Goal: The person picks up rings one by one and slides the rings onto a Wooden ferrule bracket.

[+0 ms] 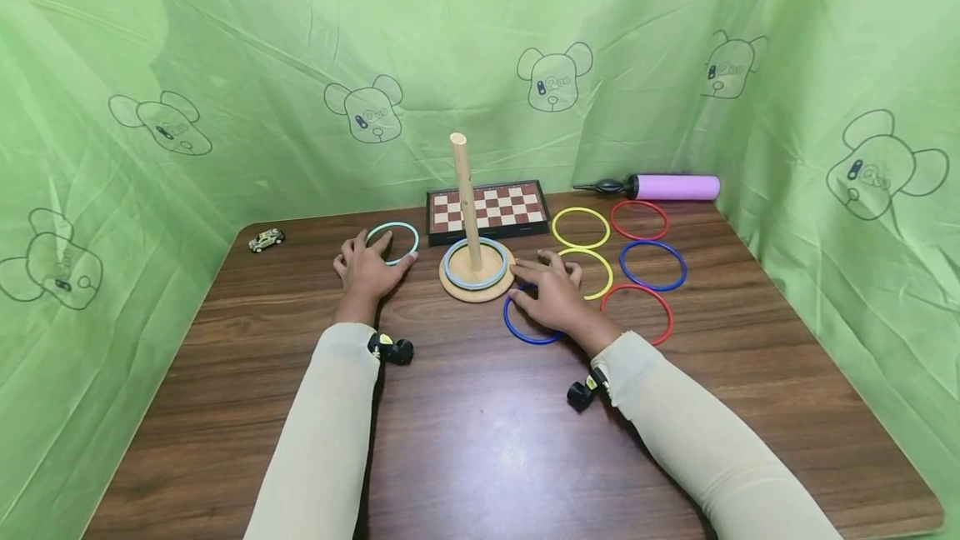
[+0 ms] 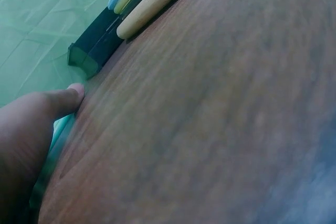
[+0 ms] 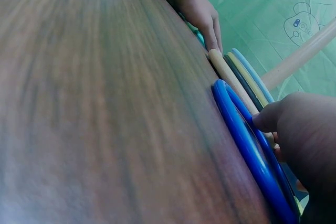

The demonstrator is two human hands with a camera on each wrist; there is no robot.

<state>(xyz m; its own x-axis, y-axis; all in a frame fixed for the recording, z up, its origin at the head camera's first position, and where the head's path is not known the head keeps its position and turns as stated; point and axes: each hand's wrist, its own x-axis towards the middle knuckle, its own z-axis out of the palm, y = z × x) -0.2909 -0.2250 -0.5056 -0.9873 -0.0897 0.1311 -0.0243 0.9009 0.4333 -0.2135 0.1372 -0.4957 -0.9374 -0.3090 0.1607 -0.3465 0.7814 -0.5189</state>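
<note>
In the head view, my left hand (image 1: 367, 272) lies over a pale teal ring (image 1: 406, 226) on the table, thumb and fingers spread across it. My right hand (image 1: 553, 300) hovers over or rests on a blue ring (image 1: 525, 335), fingers loosely bent beside the round wooden base (image 1: 474, 294). An upright wooden peg (image 1: 467, 198) rises from that base. Around the peg lies a light blue ring (image 1: 450, 272); the right wrist view shows a yellow ring (image 3: 247, 76) and a dark ring stacked under it. Whether the right thumb touches the blue ring is unclear.
Two yellow rings (image 1: 581, 209), two red rings (image 1: 640, 238) and another blue ring (image 1: 684, 273) lie to the right. Behind the peg is a checkered board (image 1: 517, 205). A purple hand pump (image 1: 675, 187) lies at the back right, a toy car (image 1: 266, 240) at the left.
</note>
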